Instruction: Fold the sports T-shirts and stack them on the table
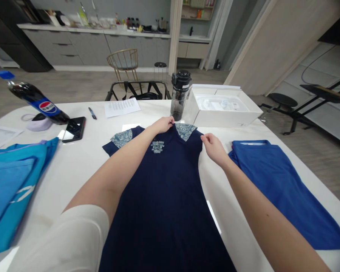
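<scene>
Centrally, I have one navy-blue, short-sleeved fabric garment (170, 196) with teal-and-white paisley panels at the shoulders and neck, spread on the glossy white bench (82, 158), its neckline toward the far edge and its body running down toward the near edge.

Left hand (163, 124), one: reached across the garment, fingers pinching the neckline beside the right-hand shoulder panel. Right hand (214, 146), one: fingers pinching the outer edge of the right-hand sleeve.

Far edge, right of middle: one clear dark-tinted drinking bottle with a black lid (180, 100), upright; just beside it, one open white cardboard box (223, 119).

Far edge, left of middle: one printed white paper sheet (121, 108); near it, one slim dark pen (92, 113).

Far left corner: one plastic bottle of dark liquid with blue cap and label (31, 96); one black phone (76, 130); one rounded lilac object (39, 122), whose kind I cannot tell.

Left edge: one stack of turquoise and blue folded cloth (19, 181).

Right edge: one royal-blue folded cloth piece (280, 185), near the right forearm.
</scene>
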`<state>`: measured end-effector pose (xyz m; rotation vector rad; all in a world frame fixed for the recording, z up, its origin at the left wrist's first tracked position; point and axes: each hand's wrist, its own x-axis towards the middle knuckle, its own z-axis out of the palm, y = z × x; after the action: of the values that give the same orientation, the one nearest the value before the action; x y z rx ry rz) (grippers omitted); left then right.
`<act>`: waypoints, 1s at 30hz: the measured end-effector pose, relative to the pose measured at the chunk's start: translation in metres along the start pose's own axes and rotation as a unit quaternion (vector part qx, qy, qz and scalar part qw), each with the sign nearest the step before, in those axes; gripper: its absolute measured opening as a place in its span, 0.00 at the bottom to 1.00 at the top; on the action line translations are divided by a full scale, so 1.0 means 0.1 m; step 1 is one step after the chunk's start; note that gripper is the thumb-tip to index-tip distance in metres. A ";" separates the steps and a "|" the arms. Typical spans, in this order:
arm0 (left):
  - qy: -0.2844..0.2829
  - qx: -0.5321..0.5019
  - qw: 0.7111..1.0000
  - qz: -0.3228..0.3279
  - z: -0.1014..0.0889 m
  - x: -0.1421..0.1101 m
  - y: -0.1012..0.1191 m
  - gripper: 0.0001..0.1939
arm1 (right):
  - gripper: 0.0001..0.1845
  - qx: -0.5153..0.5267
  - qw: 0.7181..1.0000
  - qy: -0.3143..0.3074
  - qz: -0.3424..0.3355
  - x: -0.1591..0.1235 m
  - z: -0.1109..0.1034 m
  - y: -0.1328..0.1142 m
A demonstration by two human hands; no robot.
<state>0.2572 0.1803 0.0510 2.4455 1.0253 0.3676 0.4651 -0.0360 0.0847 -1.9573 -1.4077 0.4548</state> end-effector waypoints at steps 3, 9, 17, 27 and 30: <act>0.049 -0.096 0.994 0.024 -0.24 -0.20 -0.10 0.07 | 0.16 0.088 0.993 -0.026 -0.073 -0.18 -0.02 -0.57; 0.193 -0.219 0.948 -0.125 -0.38 -0.80 -0.52 0.10 | 0.11 0.088 0.979 -0.088 -0.160 -0.13 0.77 -1.65; 0.122 -0.091 0.945 -0.290 -0.28 -1.76 -0.49 0.32 | 0.16 -0.064 0.985 -0.074 -0.139 0.33 1.23 -1.21; 0.164 -0.027 0.950 -0.264 -0.21 -1.80 -0.09 0.14 | 0.17 -0.187 0.981 -0.055 -0.024 0.56 1.66 -0.83; 0.216 -0.034 0.940 -0.261 -0.31 -1.76 -0.17 0.15 | 0.16 -0.144 0.989 0.005 -0.030 0.58 1.69 -0.86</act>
<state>0.1135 0.0728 0.0579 1.9613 1.7540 0.7540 0.3202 0.0877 0.0302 -2.1316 -1.5932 0.2218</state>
